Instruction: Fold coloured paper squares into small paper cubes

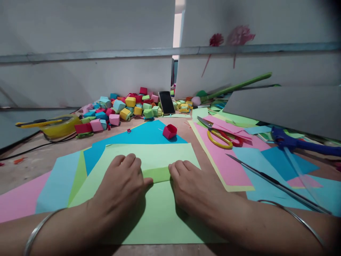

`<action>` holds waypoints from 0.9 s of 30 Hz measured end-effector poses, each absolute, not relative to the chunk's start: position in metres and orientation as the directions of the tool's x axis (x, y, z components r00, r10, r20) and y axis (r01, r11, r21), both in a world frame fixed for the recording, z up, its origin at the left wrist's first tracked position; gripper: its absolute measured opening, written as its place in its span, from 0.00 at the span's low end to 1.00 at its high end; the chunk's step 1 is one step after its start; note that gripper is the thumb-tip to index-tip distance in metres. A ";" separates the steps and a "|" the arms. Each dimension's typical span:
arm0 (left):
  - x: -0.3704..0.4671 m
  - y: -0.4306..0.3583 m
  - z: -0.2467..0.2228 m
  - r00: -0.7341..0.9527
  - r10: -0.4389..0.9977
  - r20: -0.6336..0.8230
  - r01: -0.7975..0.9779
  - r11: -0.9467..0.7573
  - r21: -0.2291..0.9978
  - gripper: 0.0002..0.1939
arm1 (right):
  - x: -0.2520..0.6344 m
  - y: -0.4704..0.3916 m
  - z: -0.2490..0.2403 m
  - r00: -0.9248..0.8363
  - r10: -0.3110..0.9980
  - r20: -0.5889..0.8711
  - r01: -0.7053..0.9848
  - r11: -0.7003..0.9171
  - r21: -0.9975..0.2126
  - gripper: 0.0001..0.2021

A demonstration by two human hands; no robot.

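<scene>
A bright green paper strip (pixel 156 175) lies crosswise over a pale green sheet (pixel 160 220). My left hand (pixel 124 181), fingers curled, grips the strip's left end, with the thumb along its lower edge. At the right end my right hand (pixel 190 186) pinches the strip with bent fingers; its thumb is hidden. Beyond the hands, a small red folded paper box (pixel 169 131) sits on a blue sheet (pixel 133 137).
Many folded paper boxes (pixel 125 110) are heaped at the back beside a phone (pixel 166 102). On the right lie scissors (pixel 220 138), a long metal blade (pixel 277 183) and a blue glue gun (pixel 295 142). A yellow tape roll (pixel 60 129) is at left.
</scene>
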State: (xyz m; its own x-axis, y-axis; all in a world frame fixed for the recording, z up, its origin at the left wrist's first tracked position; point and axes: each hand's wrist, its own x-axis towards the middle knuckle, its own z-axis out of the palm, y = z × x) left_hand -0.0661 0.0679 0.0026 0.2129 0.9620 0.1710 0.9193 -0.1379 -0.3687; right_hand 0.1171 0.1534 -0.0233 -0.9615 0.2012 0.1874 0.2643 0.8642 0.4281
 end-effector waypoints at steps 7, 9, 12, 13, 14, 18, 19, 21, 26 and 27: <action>-0.070 0.076 -0.011 0.132 0.939 0.318 0.979 -0.173 0.104 0.19 | 0.109 0.162 -0.015 -0.885 0.331 0.328 0.432 0.846 0.312 0.08; -0.074 0.079 -0.013 0.056 0.947 0.316 0.944 -0.153 0.292 0.23 | 0.107 0.169 -0.016 -0.865 0.361 0.350 0.460 0.848 0.263 0.07; -0.079 0.085 -0.012 -0.076 0.947 0.311 0.847 -0.103 0.522 0.19 | 0.106 0.176 -0.016 -0.837 0.382 0.392 0.481 0.854 0.196 0.07; -0.081 0.087 -0.011 -0.098 0.941 0.325 0.820 -0.109 0.562 0.18 | 0.106 0.177 -0.016 -0.826 0.370 0.425 0.479 0.859 0.182 0.08; -0.082 0.089 -0.010 -0.105 0.934 0.341 0.801 -0.124 0.586 0.17 | 0.106 0.178 -0.015 -0.813 0.348 0.466 0.470 0.865 0.174 0.08; -0.084 0.093 -0.009 -0.074 0.927 0.367 0.775 -0.178 0.606 0.13 | 0.108 0.180 -0.011 -0.755 0.237 0.611 0.422 0.889 0.177 0.12; -0.085 0.094 -0.009 -0.064 0.930 0.362 0.770 -0.185 0.611 0.12 | 0.108 0.180 -0.010 -0.747 0.223 0.626 0.414 0.893 0.177 0.12; -0.086 0.096 -0.010 -0.040 0.936 0.350 0.761 -0.198 0.618 0.09 | 0.109 0.181 -0.010 -0.743 0.206 0.637 0.406 0.895 0.184 0.13; -0.090 0.099 -0.014 0.079 0.929 0.361 0.810 -0.271 0.521 0.12 | 0.107 0.187 -0.013 -0.759 0.276 0.590 0.402 0.911 0.091 0.12; -0.091 0.098 -0.014 0.093 0.927 0.364 0.832 -0.273 0.483 0.12 | 0.106 0.189 -0.013 -0.765 0.314 0.562 0.395 0.918 0.025 0.11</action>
State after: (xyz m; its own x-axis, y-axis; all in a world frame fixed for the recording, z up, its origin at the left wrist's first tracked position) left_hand -0.0909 0.0984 -0.0140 0.0928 0.9266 0.3645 0.8321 -0.2732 0.4826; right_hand 0.1062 0.1886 -0.0134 -0.7648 0.3143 0.5624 0.3954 0.9182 0.0246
